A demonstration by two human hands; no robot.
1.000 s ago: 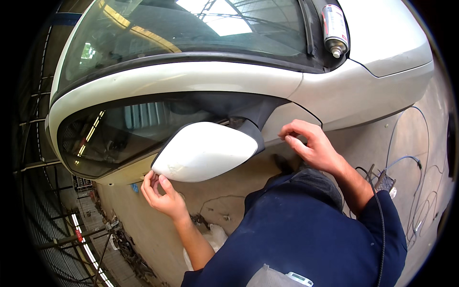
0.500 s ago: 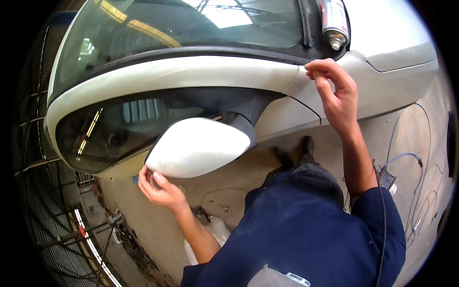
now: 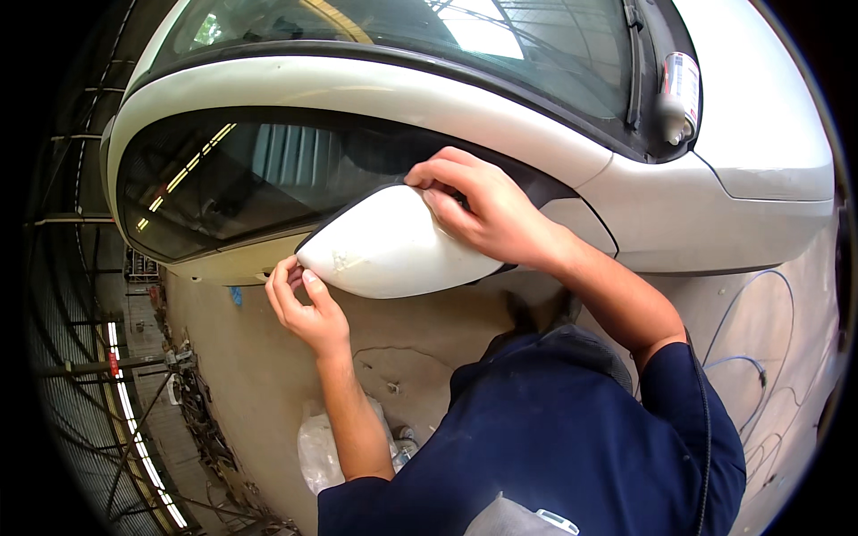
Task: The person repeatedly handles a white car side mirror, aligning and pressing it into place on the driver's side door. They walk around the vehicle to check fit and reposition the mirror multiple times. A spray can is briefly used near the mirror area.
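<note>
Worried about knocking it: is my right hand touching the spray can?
Apart. In the head view, the pale windshield pillar lies between the right hand, at the white mirror housing, and the spray can.

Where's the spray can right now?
Head view, upper right: the spray can rests by the windshield's base, right of the wiper, left of the hood.

Before you, the mirror (image 3: 384, 255) juts beside the car (image 3: 666, 210), white and rounded, tapering leftward, faintly marked near its tip.

A blue hose (image 3: 735, 359) and pale crumpled plastic (image 3: 319, 449) lie on the floor (image 3: 241, 357).
</note>
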